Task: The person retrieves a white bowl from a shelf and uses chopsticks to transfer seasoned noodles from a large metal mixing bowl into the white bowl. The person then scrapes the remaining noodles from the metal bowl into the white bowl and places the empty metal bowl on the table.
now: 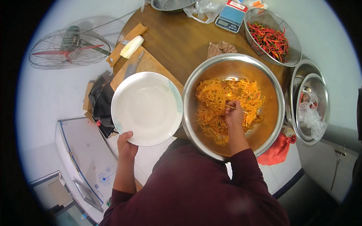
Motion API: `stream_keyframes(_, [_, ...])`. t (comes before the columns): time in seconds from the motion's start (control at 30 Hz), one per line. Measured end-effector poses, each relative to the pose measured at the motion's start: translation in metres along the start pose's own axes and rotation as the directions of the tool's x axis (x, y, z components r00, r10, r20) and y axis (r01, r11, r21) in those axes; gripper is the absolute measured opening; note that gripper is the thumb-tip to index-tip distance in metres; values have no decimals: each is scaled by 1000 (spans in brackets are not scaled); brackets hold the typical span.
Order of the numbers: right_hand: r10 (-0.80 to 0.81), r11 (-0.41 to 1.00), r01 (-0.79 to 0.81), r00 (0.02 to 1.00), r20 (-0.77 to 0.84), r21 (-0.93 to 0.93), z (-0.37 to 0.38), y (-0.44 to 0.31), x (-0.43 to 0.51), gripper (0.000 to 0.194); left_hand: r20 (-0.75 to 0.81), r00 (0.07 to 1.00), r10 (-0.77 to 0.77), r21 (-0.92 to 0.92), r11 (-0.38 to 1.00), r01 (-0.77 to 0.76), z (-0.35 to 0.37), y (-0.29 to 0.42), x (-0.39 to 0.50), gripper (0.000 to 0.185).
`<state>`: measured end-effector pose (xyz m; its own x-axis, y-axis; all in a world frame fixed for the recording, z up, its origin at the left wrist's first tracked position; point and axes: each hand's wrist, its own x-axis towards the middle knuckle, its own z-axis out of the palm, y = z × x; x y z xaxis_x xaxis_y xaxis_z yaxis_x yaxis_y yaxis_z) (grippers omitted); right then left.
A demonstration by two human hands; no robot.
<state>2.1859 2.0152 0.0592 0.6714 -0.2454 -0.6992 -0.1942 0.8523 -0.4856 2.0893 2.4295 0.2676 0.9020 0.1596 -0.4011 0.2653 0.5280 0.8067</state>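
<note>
My left hand (127,145) grips the near rim of a wide white bowl (145,108), thumb over the edge. Nothing lies in this bowl. Right beside it stands a large stainless steel basin (191,135) with a heap of orange shredded vegetable (210,99), flecked with green, in it. Inside the basin, my right hand (234,113) holds wooden chopsticks (231,106) against the shreds. The chopstick tips are hidden in the clump on the left. Partly behind the white bowl, a kitchen knife (133,67) rests on a wooden cutting board (158,66).
A cabbage piece (132,46) lies by a wooden slicer (133,33). Around the round table (172,34) are a digital scale (231,17), a mesh basket of red chilies (268,42), a cloth (222,48) and nested metal basins (325,99). A caged fan (69,49) stands left.
</note>
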Motion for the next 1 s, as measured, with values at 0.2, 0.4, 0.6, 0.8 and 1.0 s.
stream_keyframes(0.2, [-191,975,198,979,68,-102,-10,-73,-37,29,125,992,-34,110,994,20,42,-4,19,70])
stream_keyframes(0.4, [-445,847,477,878,178,-233,24,-157,-132,29,236,964,-125,156,984,89,97,-43,43,72])
stream_keyframes(0.6, [-475,516,641,766,433,-568,101,-127,-212,19,402,864,-302,98,953,287,146,-90,48,65])
stream_keyframes(0.8, [-584,485,664,731,354,-570,85,-201,-237,23,259,905,-337,-56,930,363,99,-105,44,59])
stream_keyframes(1.0, [-611,-290,488,568,552,-823,-42,-191,-77,27,198,954,-226,-172,950,261,61,-71,42,60])
